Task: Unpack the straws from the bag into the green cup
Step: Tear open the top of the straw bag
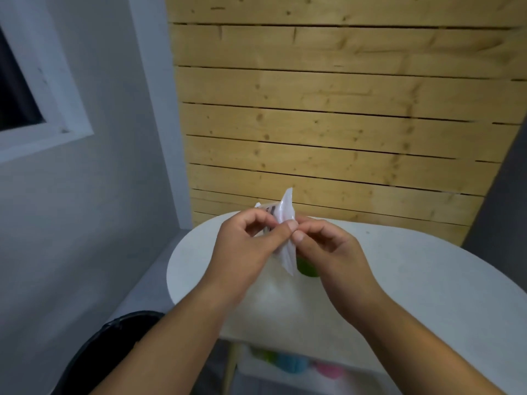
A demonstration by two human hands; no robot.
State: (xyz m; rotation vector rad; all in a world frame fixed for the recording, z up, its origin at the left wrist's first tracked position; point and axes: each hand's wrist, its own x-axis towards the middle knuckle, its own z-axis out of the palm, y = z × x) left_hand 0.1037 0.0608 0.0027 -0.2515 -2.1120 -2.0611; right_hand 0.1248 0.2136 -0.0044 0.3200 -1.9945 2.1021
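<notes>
Closest in, a dark bin sat at lower left, beside the white counter. Above the counter, the left hand and the right hand met thumb to thumb. Each pinched the white plastic bag, which was held upright and clear of the surface; its contents could not be made out. Under the bag's lower end, the green cup stood on the counter, mostly hidden. Beyond rose a plank wall.

white table, green cup
</notes>
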